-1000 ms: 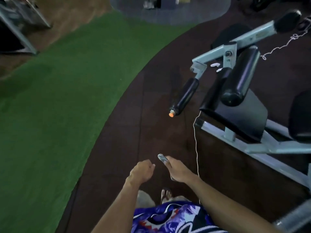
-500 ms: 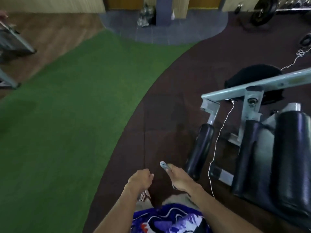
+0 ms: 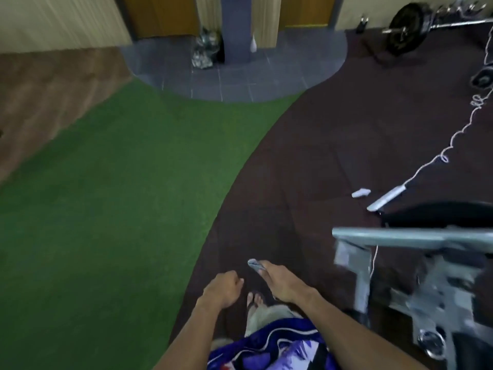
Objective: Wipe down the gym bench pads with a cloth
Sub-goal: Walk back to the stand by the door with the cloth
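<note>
My right hand (image 3: 278,283) is low in the middle of the view and grips a small folded grey cloth (image 3: 255,263) that sticks out past the fingertips. My left hand (image 3: 224,288) is a closed fist just left of it, holding nothing. The gym machine's grey metal frame (image 3: 400,237) fills the lower right, blurred, with a black pad (image 3: 440,213) behind the crossbar. Both hands are left of the machine and apart from it.
Dark rubber flooring runs ahead, with green turf (image 3: 106,196) to the left. A white cord (image 3: 440,156) and small white pieces (image 3: 360,193) lie on the floor by the machine. A barbell with a plate (image 3: 406,28) sits at the far right, near a grey tiled step (image 3: 240,73).
The view has tilted up and swung left: the machine's rollers and pads slid to the lower right edge, and the far wall and barbell came into sight. My hands keep the same pose.
</note>
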